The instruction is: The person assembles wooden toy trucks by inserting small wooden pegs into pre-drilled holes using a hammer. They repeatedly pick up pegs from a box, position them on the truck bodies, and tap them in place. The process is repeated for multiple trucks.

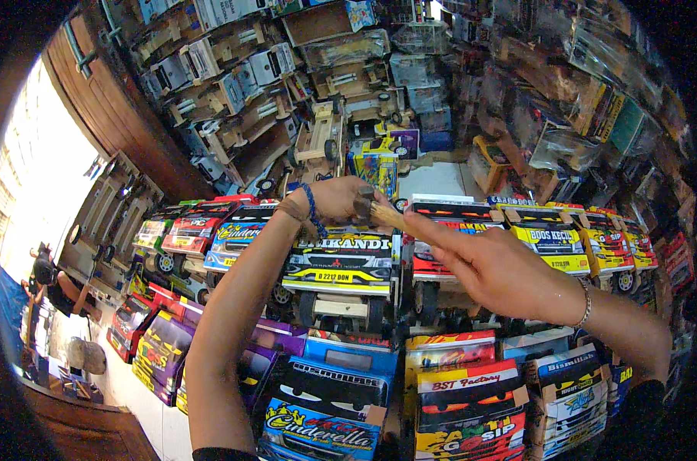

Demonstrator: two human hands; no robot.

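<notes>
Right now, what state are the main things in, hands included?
Left hand: curled at the tool's dark end.
Right hand: index finger extended at the handle end; grip unclear.
Wooden-handled tool: raised above the trucks.
Black-and-yellow toy truck: upright, front wheels on.
Bare-wood toy truck: unpainted, wheels on.
Stacked pieces at right: wrapped in clear plastic.
Wooden door: appears open, bright light beside it.

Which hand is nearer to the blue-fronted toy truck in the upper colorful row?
Left. In the picture, the left hand is above and to the right of the blue-fronted toy truck; the right hand is much farther right.
</notes>
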